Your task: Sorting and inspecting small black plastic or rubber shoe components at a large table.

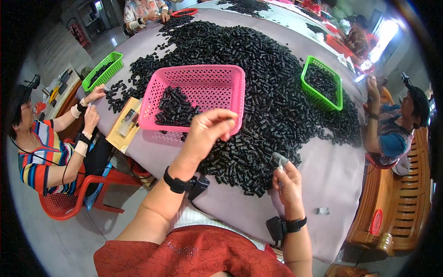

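My left hand (208,131) is raised at the near right corner of a pink perforated basket (159,76). Its thumb and fingertips are pressed together; whatever they may hold is too small to make out. Part of the basket's left side is filled with short black cylindrical pieces (176,108). My right hand (288,184) is closed at the near edge of a large heap of the same black pieces (267,106). A grey cover (279,159) sits on one of its fingertips. Something thin and pale shows between the fingers, its kind unclear. Dark straps with small boxes circle both wrists.
A small clear cylinder (322,210) lies on the cloth-covered table (332,171) at right. Green baskets (318,99) with black pieces stand to either side. A yellow board (121,131) lies left of the pink basket. Co-workers sit left, right and at the far side.
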